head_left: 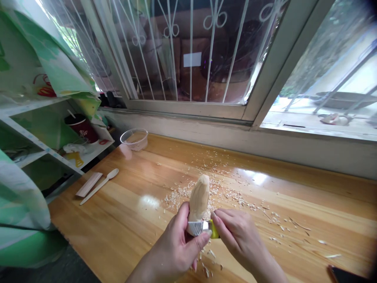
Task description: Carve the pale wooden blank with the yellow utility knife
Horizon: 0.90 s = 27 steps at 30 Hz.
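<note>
My left hand (179,239) is closed around the lower part of a pale carved wood piece (199,198), which points up and away with a rounded, faceted tip. My right hand (238,232) grips the yellow handle of a utility knife (215,229). Its metal blade lies across the wood near the bottom, and my left thumb presses close to the blade's base. The lower end of the wood is hidden behind the blade and my left fingers.
Wood shavings (235,196) are scattered over the wooden table (126,220). A wooden spoon (100,186) and a flat wood strip (89,184) lie at the left. Behind them stand a clear plastic bowl (134,140) and a shelf (88,155). A dark phone-like object (346,275) sits at lower right.
</note>
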Each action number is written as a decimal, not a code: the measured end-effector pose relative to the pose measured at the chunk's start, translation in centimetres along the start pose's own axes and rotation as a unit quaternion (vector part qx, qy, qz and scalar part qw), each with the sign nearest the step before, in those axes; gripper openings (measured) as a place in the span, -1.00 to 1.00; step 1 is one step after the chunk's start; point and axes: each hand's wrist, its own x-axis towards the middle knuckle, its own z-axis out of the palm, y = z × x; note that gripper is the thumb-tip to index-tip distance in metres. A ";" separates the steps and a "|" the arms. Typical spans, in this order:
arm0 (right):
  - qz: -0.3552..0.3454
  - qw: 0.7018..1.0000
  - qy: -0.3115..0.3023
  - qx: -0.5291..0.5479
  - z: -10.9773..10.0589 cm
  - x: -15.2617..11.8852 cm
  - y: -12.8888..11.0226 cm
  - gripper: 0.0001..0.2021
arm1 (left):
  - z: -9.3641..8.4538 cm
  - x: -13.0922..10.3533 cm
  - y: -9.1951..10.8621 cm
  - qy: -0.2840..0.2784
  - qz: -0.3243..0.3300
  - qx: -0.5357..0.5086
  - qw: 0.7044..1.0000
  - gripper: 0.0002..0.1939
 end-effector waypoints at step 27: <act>-0.009 0.997 0.063 -0.043 -0.1 0.0 0.4 -0.63 | 0.7 0.8 -0.3 0.050 0.010 0.015 0.999 -0.57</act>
